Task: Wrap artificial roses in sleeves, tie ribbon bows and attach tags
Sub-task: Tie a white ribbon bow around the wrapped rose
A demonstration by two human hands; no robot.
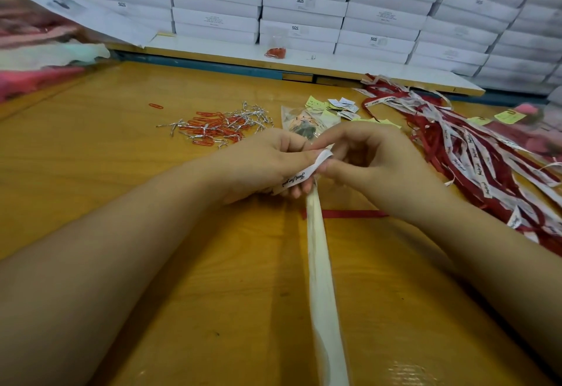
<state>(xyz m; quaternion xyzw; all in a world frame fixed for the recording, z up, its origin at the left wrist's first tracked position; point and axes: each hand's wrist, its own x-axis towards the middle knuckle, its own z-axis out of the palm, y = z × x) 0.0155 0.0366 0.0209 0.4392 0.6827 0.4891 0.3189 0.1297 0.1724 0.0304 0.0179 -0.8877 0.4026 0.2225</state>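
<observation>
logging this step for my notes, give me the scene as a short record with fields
left hand: grips sleeved rose
right hand: pinches white ribbon
red ribbon: flat on table, crossing under the sleeve
ribbon pile: right of hands
paper clips: left, beyond hands
tags: beyond the rose
stage: no bow tied yet

On the orange wooden table (121,178), red paper clips (208,121) mixed with silver twist ties (254,112) lie at upper centre, small paper tags (340,105) just right of them, a heap of red and white ribbons (474,154) at right, one red ribbon (352,214) at centre.
</observation>
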